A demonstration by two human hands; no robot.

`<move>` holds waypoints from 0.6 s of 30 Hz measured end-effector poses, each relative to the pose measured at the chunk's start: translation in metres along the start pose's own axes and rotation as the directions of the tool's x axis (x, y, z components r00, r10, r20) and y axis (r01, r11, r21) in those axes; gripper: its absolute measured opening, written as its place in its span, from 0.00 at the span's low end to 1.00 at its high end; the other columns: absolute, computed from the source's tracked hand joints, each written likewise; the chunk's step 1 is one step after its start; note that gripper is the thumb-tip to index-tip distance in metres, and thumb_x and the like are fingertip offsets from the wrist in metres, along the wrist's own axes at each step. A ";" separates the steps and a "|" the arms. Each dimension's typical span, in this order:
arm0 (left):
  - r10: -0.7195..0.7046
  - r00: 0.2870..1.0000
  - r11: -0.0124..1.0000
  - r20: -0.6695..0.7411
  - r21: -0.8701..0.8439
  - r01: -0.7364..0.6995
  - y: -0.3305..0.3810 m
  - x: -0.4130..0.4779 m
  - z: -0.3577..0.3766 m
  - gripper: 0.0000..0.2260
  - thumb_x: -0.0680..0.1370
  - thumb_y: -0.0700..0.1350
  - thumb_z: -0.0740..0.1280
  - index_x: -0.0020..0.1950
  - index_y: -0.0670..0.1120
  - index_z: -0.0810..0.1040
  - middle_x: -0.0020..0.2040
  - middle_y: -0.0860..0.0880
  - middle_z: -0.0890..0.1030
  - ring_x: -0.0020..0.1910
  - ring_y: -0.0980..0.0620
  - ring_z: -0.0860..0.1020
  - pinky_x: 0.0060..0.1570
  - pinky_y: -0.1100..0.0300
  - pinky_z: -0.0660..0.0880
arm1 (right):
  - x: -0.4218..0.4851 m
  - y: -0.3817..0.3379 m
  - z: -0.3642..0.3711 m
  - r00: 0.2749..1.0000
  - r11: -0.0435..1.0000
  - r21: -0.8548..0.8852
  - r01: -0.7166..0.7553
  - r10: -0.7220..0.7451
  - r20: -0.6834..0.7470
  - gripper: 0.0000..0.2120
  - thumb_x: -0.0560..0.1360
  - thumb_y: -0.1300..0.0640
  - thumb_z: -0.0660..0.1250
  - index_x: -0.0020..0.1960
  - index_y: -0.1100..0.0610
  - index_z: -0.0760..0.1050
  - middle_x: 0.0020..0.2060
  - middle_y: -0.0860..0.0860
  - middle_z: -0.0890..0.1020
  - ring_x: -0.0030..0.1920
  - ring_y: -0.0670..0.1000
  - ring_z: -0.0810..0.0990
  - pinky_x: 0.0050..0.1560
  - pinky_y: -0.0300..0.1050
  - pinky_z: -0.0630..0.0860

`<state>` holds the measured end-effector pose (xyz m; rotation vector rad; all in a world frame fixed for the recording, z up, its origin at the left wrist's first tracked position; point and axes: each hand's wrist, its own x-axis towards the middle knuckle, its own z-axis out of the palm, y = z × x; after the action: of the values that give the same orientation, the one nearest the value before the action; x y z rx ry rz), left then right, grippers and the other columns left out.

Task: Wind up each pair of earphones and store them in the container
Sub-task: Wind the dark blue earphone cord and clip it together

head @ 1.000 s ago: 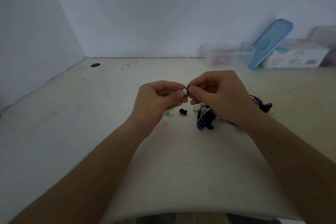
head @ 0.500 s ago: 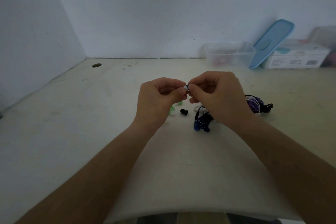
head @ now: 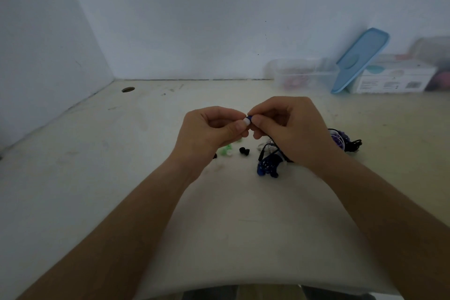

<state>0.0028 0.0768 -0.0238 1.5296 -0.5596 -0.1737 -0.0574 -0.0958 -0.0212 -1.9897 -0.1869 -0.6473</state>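
Hardly anything has moved — the left hand [head: 209,129] and the right hand [head: 292,129] stay up over the table [head: 97,178], fingertips together. Both pinch one small blue-and-white earbud [head: 248,120] with curled fingers. A dark cord runs down from the right hand to the blue earphones [head: 267,165] on the table. The clear container [head: 302,73] sits far back by the wall.

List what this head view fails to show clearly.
Head view, earbud: mostly covered by fingertips of left hand and right hand.
Head view, earphone pile: partly behind the right hand.
Head view, clear container: contents blurred.
Head view, white box: label too small to read.
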 end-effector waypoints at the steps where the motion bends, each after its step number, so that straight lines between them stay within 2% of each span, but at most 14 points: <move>1: 0.003 1.000 1.000 0.005 -0.008 -0.003 0.000 0.000 0.000 0.07 0.74 0.38 0.73 0.51 0.39 0.84 0.42 0.41 0.86 0.42 0.48 0.85 0.45 0.61 0.80 | 0.000 0.000 -0.001 1.000 0.999 0.046 -0.014 0.014 0.002 0.05 0.76 0.66 0.70 0.47 0.58 0.83 0.36 0.52 0.86 0.35 0.49 0.86 0.41 0.43 0.83; 8: 0.001 1.000 1.000 0.021 -0.014 -0.001 -0.001 0.000 0.000 0.07 0.75 0.37 0.73 0.51 0.40 0.84 0.42 0.43 0.86 0.42 0.48 0.85 0.45 0.61 0.80 | 0.000 0.001 -0.003 0.998 0.990 0.129 -0.059 0.054 0.038 0.05 0.76 0.67 0.70 0.48 0.59 0.83 0.38 0.53 0.86 0.36 0.51 0.86 0.40 0.40 0.82; 18: 0.060 0.998 0.997 -0.030 0.048 -0.059 -0.001 -0.001 0.003 0.07 0.74 0.37 0.74 0.51 0.39 0.83 0.41 0.41 0.86 0.41 0.47 0.85 0.43 0.61 0.81 | 0.000 0.003 -0.003 0.990 0.973 0.181 -0.140 0.136 0.031 0.04 0.76 0.66 0.70 0.49 0.60 0.82 0.37 0.54 0.86 0.36 0.53 0.86 0.40 0.42 0.83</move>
<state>0.0011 0.0744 -0.0252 1.5572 -0.5874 -0.0912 -0.0568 -0.0998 -0.0223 -1.8139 -0.1136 -0.5044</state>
